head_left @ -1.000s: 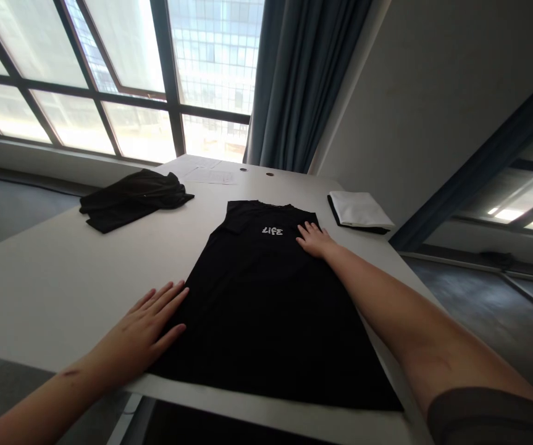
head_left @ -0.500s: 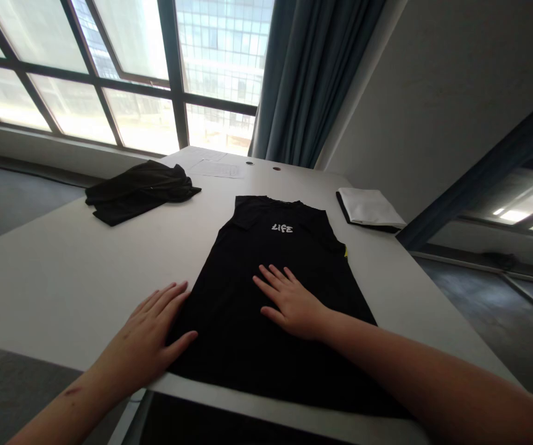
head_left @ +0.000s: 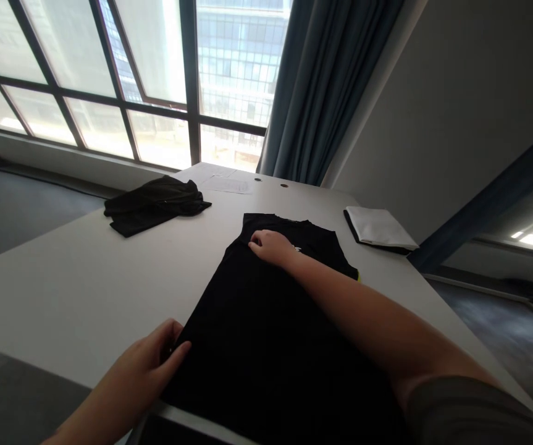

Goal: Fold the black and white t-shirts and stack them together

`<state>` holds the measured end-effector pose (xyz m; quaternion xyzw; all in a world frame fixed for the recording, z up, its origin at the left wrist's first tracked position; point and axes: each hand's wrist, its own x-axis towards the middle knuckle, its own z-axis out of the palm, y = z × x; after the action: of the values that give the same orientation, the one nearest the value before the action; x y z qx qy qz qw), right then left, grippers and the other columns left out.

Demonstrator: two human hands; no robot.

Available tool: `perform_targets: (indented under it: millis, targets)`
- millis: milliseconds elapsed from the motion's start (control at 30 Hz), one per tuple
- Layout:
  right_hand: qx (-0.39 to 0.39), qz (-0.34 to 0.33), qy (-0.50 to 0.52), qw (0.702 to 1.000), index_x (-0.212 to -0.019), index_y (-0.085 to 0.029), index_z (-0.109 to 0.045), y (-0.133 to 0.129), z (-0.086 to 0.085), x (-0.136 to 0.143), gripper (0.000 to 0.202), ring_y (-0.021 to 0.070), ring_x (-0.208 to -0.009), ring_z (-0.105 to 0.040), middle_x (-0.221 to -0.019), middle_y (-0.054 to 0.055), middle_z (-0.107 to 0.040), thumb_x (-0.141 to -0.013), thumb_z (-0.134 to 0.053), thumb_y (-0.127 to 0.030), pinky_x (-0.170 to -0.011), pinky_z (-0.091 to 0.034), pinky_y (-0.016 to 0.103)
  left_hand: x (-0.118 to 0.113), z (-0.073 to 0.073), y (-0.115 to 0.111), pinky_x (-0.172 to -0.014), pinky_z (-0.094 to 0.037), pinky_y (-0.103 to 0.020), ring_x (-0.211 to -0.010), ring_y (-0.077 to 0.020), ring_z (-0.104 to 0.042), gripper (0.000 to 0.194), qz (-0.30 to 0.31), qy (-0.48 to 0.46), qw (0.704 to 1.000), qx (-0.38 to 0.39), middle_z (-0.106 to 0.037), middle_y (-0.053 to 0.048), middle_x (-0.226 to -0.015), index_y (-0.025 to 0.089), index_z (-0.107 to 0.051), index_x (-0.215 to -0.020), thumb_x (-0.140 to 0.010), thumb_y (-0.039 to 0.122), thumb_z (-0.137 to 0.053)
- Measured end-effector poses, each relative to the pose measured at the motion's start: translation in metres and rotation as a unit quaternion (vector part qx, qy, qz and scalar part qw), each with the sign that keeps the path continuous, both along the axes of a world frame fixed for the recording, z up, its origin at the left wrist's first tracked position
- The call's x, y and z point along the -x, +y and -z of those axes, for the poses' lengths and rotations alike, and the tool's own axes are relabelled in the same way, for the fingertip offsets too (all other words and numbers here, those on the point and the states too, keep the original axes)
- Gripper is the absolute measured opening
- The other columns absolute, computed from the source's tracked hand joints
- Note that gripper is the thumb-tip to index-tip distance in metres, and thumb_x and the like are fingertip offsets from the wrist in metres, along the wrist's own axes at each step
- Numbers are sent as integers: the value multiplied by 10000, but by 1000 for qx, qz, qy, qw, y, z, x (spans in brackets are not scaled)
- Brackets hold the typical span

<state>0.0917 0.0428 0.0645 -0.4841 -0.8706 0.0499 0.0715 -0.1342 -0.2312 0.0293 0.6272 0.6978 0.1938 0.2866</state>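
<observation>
Black shirt [head_left: 266, 321], spread smooth, white print (mostly covered), hem seemingly shadowed.

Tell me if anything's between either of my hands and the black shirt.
Nothing visible is in the way: the left hand is at the left edge of the black shirt, the right hand at its upper part. The dark crumpled garment and folded white cloth lie off to either side.

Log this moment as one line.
left hand: at left edge of black shirt | right hand: on upper shirt | white cloth: right of shirt
</observation>
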Motion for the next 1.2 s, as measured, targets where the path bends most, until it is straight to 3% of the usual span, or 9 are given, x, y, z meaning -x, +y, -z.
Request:
perform_targets:
  millis: [100,233,367,500,700,800,900,1067,1200]
  targets:
    - [11,49,-7,999,-1290,-181,-670,64,4,49,373,296,-1204,-657,-1285,141,-720,-1042,-498,-401,-996,-501,380,1,5,-5,-694,-491,-320,-765,-237,-717,317,-1,32,999,27,-752,-19,-834,257,-639,-1016,-930,510,-466]
    - [44,109,-18,993,-1519,-158,-495,117,24,98,548,342,-1269,-637,-1382,211,-667,-1036,-517,-416,-989,-527,446,8,7,-8,-760,-498,-335,-870,-262,-734,263,18,72,995,61,-779,-63,-933,251,-695,-978,-900,435,-524]
    - [74,175,-28,981,-1577,-173,-438,153,41,117,609,368,-1272,-636,-1384,246,-640,-1011,-612,-316,-963,-554,490,16,2,-11,-737,-499,-289,-808,-225,-714,207,21,70,995,70,-774,-42,-889,254,-691,-865,-895,389,-537]
    - [66,175,-13,982,-1395,-196,-605,181,50,115,413,272,-1164,-664,-1369,133,-637,-1025,-660,-371,-957,-584,475,23,5,-10,-724,-494,-265,-820,-216,-720,208,13,61,996,71,-777,-24,-906,272,-693,-912,-911,412,-539]
    - [35,140,29,989,-1336,-184,-638,205,42,99,376,252,-1131,-669,-1349,115,-643,-1022,-669,-388,-953,-589,464,28,2,-5,-725,-497,-277,-837,-215,-727,264,-35,45,998,31,-764,-17,-926,276,-652,-1029,-986,437,-448]
    - [12,129,59,990,-1209,-149,-733,211,26,79,257,268,-1162,-669,-1292,154,-700,-1032,-602,-282,-992,-542,381,19,-12,-6,-695,-497,-277,-782,-202,-712,269,-34,28,999,-2,-744,-7,-875,267,-629,-978,-992,451,-433]
    - [-7,126,84,988,-1103,-149,-796,213,7,49,266,278,-1165,-675,-1227,151,-753,-976,-572,-218,-966,-506,303,1,-30,-8,-651,-487,-277,-705,-188,-684,266,-17,30,998,-49,-719,3,-808,263,-612,-914,-977,449,-434]
    - [-18,152,105,983,-1181,-179,-793,208,-12,-14,360,248,-1107,-700,-1181,103,-786,-959,-530,-284,-894,-499,256,-42,-51,-10,-627,-468,-269,-684,-176,-672,155,72,63,990,-104,-709,10,-793,268,-604,-918,-959,339,-472]
    - [-3,188,88,978,-1174,-183,-802,196,0,-59,357,256,-1093,-709,-1175,101,-790,-925,-569,-289,-894,-504,265,-78,-56,-5,-641,-466,-257,-712,-169,-687,94,194,116,969,-103,-734,10,-856,260,-584,-911,-895,181,-536]
